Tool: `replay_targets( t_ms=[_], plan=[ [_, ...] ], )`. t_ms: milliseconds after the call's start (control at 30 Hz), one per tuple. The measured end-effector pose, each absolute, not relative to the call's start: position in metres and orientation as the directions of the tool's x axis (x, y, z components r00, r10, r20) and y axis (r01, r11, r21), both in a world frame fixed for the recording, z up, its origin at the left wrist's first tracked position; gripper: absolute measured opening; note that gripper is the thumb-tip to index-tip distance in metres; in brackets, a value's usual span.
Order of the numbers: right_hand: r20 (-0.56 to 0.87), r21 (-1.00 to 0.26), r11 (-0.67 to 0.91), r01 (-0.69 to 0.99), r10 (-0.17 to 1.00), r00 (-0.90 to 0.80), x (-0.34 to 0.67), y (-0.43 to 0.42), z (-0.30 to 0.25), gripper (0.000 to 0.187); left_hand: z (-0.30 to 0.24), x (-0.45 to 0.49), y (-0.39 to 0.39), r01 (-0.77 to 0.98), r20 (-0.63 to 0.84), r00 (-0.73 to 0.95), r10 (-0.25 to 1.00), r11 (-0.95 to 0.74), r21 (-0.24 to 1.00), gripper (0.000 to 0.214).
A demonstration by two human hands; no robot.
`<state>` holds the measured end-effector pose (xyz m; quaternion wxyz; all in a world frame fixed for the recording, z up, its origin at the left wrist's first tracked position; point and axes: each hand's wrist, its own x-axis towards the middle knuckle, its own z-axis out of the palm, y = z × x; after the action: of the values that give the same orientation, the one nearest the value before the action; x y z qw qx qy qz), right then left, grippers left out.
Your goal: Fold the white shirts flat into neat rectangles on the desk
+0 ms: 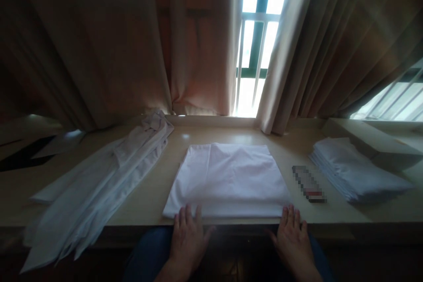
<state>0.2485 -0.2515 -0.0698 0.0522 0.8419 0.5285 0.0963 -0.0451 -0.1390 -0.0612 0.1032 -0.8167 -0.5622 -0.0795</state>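
Note:
A white cloth (228,180), folded into a flat rectangle, lies on the pale table in front of me. My left hand (189,239) rests at its near left corner, fingers outstretched on the fabric's edge and thumb held apart. At the near right corner my right hand (292,238) is placed the same way, its fingertips touching the edge and its thumb out to the side. Neither hand grips anything. Shallow creases run across the cloth's top, and its near edge lies close to the table's front edge.
Loose white cloths (109,176) spread over the left side, hanging past the front edge. A stack of folded white cloths (357,169) sits at the right, beside a pale box (376,141). Between lies a pixelated object (309,183). Curtains (297,53) and a barred window (257,44) stand behind.

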Motion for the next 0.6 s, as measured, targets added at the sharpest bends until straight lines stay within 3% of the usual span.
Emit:
replay_targets(
  t_ms=[233,433,600],
  plan=[
    [0.138,0.162,-0.427,0.890,0.902,0.408,0.248,-0.254,-0.071,0.096,-0.037,-0.016,-0.112,0.866,0.281,0.475,0.834,-0.500,0.018,0.066],
    [0.122,0.118,-0.445,0.888,0.894,0.432,0.244,-0.254,-0.064,0.093,-0.056,-0.060,-0.081,0.930,0.200,0.353,0.914,-0.367,0.035,0.060],
    [0.106,0.167,-0.449,0.878,0.894,0.436,0.241,-0.251,-0.065,0.090,-0.070,-0.076,-0.086,0.962,0.242,0.261,0.934,-0.273,0.015,0.064]
  ],
)
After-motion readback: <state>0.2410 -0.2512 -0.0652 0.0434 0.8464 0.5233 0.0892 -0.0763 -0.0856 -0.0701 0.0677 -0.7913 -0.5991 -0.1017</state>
